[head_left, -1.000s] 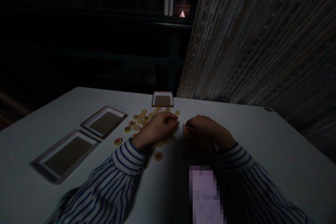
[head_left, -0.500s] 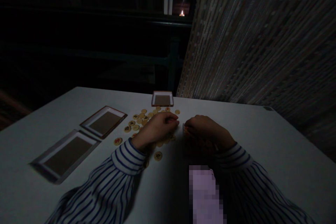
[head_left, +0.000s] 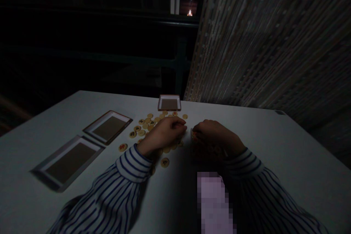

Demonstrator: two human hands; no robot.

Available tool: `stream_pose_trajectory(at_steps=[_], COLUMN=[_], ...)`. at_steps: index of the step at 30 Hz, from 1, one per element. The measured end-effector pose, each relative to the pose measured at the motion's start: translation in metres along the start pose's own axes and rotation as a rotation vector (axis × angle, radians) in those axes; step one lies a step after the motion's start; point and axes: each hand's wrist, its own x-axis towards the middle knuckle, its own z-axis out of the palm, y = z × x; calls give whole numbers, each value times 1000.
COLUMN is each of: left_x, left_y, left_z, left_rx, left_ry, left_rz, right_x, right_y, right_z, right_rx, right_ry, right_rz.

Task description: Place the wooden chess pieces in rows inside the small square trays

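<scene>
My left hand [head_left: 167, 131] is closed, fingers curled and thumb against them, above a scatter of round wooden Chinese chess pieces [head_left: 141, 132]. Whatever it may hold is hidden. To its right, my right hand [head_left: 215, 133] is also closed, fingertips pointing down at the far left corner of a dark box [head_left: 200, 153]. Pieces with reddish marks appear to lie in that box, though shadow and the hand cover most of it. What the right fingers grip cannot be made out. One piece with a black character [head_left: 165, 162] lies nearer to me, and a red-marked piece [head_left: 123, 147] lies at the left.
On the white table [head_left: 260, 131], two shallow framed trays [head_left: 106, 127] rest at the left, and a smaller tray [head_left: 169, 102] stands at the back. A pixelated pinkish object [head_left: 216, 204] is near the front. Beyond the right side hangs a string curtain [head_left: 260, 36]. The room is dim.
Both hands stay almost in place, with only a slight shift of the right fingers at the box corner. The view has moved very slightly.
</scene>
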Motion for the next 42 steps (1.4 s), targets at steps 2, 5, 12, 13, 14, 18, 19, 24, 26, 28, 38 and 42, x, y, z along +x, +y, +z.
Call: stream_pose_trajectory(at_steps=[2,5,12,13,14,18,19,24,26,28,38,42], left_x=[0,-1,-1,-1,-1,-1,0,-1,-2,-2,-4,-10], left_y=[1,3,5,5,4,2,2,7,9,9,17,29], left_z=[0,-1,-2,-2,-2,-2,-3,-9,-13,-17,-27,-29], left_rx=[-7,3,29,22,12,-13,-15,-30,-37,-35,0,-34], left_ry=[0,2,14,14,11,8,15,45,50,71,189,150], left_rz=[-5,-14,7,10,10,-1,-3,27,34,32,49,76], right_x=[0,0,1,1,2,0,-2,-10,-12,-15,-23,-23], right_y=[0,0,2,4,6,12,13,13,12,11,1,-1], right_z=[0,0,3,4,4,0,-3,-16,-21,-25,-38,-40], right_rx=[-2,-6,-4,-5,-5,15,19,8,5,7,129,293], right_ry=[-6,-10,23,27,33,63,75,97,127,189,434,505], right_rz=[-3,-5,-27,-29,-28,5,16,80,89,77,-40,-174])
